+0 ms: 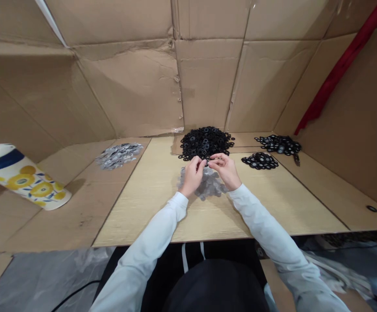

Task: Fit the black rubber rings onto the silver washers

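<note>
Above a pile of thin grey translucent discs (pixel 209 184), my left hand (pixel 193 173) and my right hand (pixel 225 170) meet with their fingertips pinched together. A small dark piece, apparently a black ring (pixel 207 163), shows between the fingertips, mostly covered by them. Just beyond the hands rises a large heap of black rings (pixel 204 141). To the right of my right hand lies a smaller pile of black rings with pale centres (pixel 260 160).
Another pile of pale-centred black rings (pixel 279 144) lies at the back right. Silvery discs (pixel 118 156) are heaped at the left. A flowered cylinder (pixel 29 180) stands at far left. One loose black ring (pixel 372 209) lies near the right edge. Cardboard walls (pixel 136 91) enclose the table.
</note>
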A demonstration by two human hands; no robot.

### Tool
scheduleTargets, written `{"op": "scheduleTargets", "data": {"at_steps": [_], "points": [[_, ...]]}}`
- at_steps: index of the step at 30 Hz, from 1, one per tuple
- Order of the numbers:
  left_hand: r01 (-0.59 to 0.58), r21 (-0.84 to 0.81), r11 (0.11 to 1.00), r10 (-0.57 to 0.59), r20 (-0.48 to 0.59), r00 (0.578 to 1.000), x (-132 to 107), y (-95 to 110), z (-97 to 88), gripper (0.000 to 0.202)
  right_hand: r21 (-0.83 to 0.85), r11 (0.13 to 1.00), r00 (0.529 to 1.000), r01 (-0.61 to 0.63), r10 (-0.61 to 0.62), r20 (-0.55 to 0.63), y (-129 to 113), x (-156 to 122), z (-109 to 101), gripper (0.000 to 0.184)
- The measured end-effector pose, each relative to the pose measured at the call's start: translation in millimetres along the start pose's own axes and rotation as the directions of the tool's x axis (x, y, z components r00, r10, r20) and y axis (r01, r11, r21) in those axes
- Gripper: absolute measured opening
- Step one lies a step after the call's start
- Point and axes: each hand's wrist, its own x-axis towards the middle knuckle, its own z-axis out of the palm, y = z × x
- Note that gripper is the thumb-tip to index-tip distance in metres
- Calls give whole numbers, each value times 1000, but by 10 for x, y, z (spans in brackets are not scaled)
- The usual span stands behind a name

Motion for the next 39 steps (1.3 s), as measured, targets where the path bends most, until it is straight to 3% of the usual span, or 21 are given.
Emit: {"op": "scheduleTargets", "data": {"at_steps": [4, 8, 11, 14, 16, 19, 24, 30, 33, 36, 39], "points": [[112, -143, 983, -101, 85, 991, 12, -46, 19, 33, -22, 1000, 1000, -14, 14, 15, 54, 31, -18, 34], [154, -130, 980, -144, 80, 986, 27, -104, 25, 36, -102, 995, 995, -10, 20, 93, 67, 68, -39, 34], [147, -46, 988, -143, 91, 986, 47, -129, 2, 38, -198, 980, 997, 36, -21, 79, 43, 173, -189, 31], [130, 143, 981, -142, 74, 987, 80, -176, -40, 33, -294, 951, 987, 92, -125, -97, 28, 324, -474, 28], [125, 327, 937, -155, 67, 986, 95, -223, -67, 25, -384, 921, 981, 63, -128, -147, 52, 411, -666, 27], [118, 560, 820, -195, 80, 978, 87, -277, -86, 23, -627, 778, 991, -25, -61, -116, 152, 493, -832, 24], [64, 684, 726, -246, 172, 954, 22, -267, -56, 39, -854, 512, 995, 92, -17, 97, 326, 536, -791, 26], [-5, 708, 706, -244, 250, 937, -36, -213, 0, 43, -912, 314, 963, 262, -24, 268, 324, 516, -716, 27], [-12, 706, 708, -228, 245, 942, -40, -207, 8, 41, -909, 216, 923, 358, 68, 380, 345, 509, -693, 36], [-25, 702, 712, -208, 245, 947, -30, -223, 1, 39, -933, 111, 911, 342, 203, 358, 380, 524, -638, 35], [-45, 686, 726, -176, 250, 952, -12, -255, -15, 36, -943, 65, 908, 327, 256, 332, 379, 553, -565, 27]]}}
